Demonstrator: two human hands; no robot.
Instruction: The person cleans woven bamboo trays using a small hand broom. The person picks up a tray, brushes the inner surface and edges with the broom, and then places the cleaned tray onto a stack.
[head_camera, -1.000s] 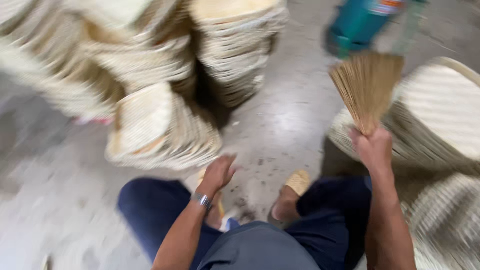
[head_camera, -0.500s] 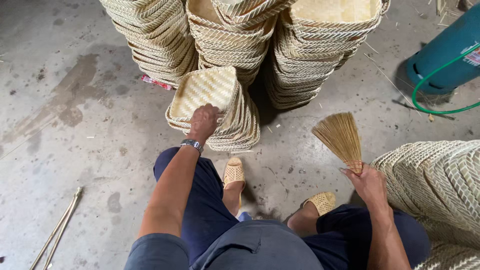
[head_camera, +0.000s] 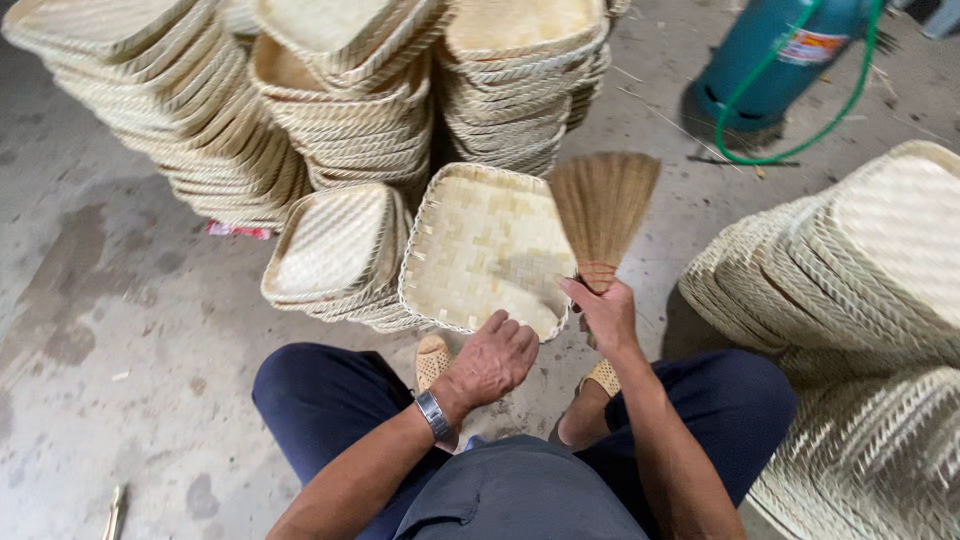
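Observation:
My left hand (head_camera: 495, 360), with a watch on the wrist, grips the near edge of a square woven bamboo tray (head_camera: 485, 245) and holds it tilted up, its inside facing me. A fan-shaped straw brush (head_camera: 603, 205) is gripped by its handle in my right hand (head_camera: 605, 312), bristles pointing up beside the tray's right edge. A short stack of overturned trays (head_camera: 335, 250) sits just left of the held tray.
Tall stacks of woven trays (head_camera: 350, 110) stand in front on the concrete floor, and more overturned stacks (head_camera: 860, 280) lie at my right. A teal gas cylinder (head_camera: 775, 60) with a green hose stands at the far right. My sandalled feet (head_camera: 433, 360) rest below the tray.
My left hand has lifted a tray off the short stack and turned it up toward me. My right hand has brought the brush left, next to the tray.

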